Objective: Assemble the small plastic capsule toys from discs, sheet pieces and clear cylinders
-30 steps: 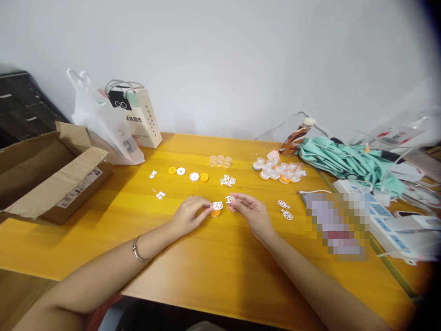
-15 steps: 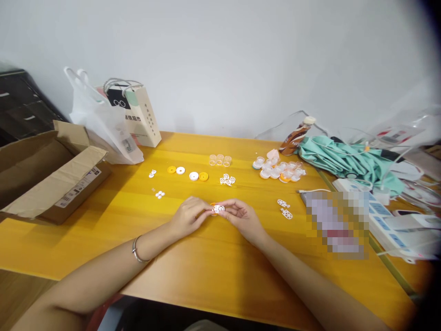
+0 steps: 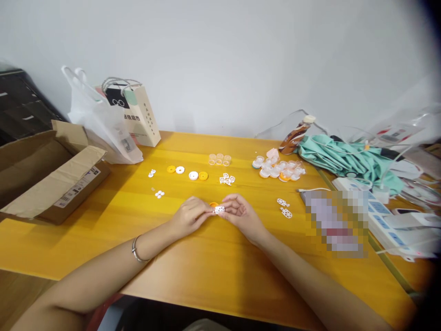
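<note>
— What's lying on the yellow table point(image 3: 213, 266)?
— A cardboard box point(image 3: 51, 177), plastic caps point(image 3: 279, 169).
— And the hands?
— The left hand point(image 3: 189, 217) and right hand point(image 3: 240, 216) are meeting mid-table, fingertips pinching a small white perforated piece point(image 3: 219, 209) over an orange cap point(image 3: 213, 204).

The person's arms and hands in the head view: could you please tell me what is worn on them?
Both forearms are bare, with no sleeves in sight and no gloves. The left hand has a thin silver-coloured bangle round its wrist. The right hand and its wrist carry nothing that shows: no watch, no band. Rings are too small to tell.
</note>
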A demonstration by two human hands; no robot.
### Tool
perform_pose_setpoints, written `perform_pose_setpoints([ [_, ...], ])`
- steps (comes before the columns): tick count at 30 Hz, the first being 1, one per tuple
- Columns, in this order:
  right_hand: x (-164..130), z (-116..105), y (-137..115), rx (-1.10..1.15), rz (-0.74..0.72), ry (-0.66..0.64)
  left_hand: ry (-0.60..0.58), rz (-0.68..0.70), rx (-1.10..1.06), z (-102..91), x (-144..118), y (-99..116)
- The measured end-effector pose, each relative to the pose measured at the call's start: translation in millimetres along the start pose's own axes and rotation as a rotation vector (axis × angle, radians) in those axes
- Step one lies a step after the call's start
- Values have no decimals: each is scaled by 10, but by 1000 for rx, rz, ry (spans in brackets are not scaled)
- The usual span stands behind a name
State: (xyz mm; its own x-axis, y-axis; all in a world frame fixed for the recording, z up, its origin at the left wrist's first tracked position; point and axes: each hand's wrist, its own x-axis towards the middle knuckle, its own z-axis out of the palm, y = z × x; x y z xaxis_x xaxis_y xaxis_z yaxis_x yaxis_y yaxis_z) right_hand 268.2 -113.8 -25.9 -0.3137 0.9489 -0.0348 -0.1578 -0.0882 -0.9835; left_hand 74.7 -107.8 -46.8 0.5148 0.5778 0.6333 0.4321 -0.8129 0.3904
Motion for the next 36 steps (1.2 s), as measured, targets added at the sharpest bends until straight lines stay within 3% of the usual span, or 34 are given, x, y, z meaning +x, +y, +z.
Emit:
perform_pose_setpoints([
  [4, 42, -47, 18, -40, -11, 71, -20, -65, -15, -17, 26, 23],
  [9, 119, -190, 96, -163, -115, 175, -68, -250, -12, -10, 59, -5],
  [16, 131, -155, 209, -400, -317, 57, -145, -325, -27, 86, 70, -24],
  [30, 119, -161, 173, -606, -422, -13, -168, -376, -33, 125, 80, 1],
  [36, 120, -146, 207, -714, -545, -83, -196, -408, -24, 96, 107, 42],
])
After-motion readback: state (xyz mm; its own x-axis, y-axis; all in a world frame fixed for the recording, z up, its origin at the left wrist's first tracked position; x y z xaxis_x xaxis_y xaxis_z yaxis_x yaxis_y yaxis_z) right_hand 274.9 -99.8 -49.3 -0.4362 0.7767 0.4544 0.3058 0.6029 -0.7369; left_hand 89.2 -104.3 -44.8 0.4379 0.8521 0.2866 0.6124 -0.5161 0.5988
